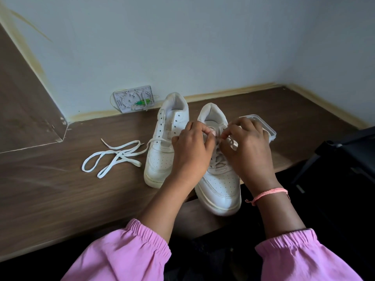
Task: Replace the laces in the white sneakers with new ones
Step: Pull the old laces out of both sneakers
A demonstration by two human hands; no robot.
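- Two white sneakers stand side by side on the brown tabletop (60, 195), heels toward the wall, toes toward the person.
- The left sneaker (162, 151) has most eyelets bare; one lace runs out of it to the left.
- A loose lace (110, 157) lies in loops on the tabletop just left of that sneaker.
- A clear plastic tub (265, 128) sits behind the right sneaker (221, 185), partly hidden by the right hand.
- A grey plate with a green bit (133, 99) leans at the wall's foot.
- Something black (345, 151) stands at the right edge.
- Both hands crowd over the right sneaker's lacing and hide its upper eyelets.
- The left hand (190, 147) has its grip narrow, fingers curled, pinching the lace.
- The right hand (247, 149) likewise pinches the lace between thumb and fingertip; a pink thread (269, 194) circles its wrist.
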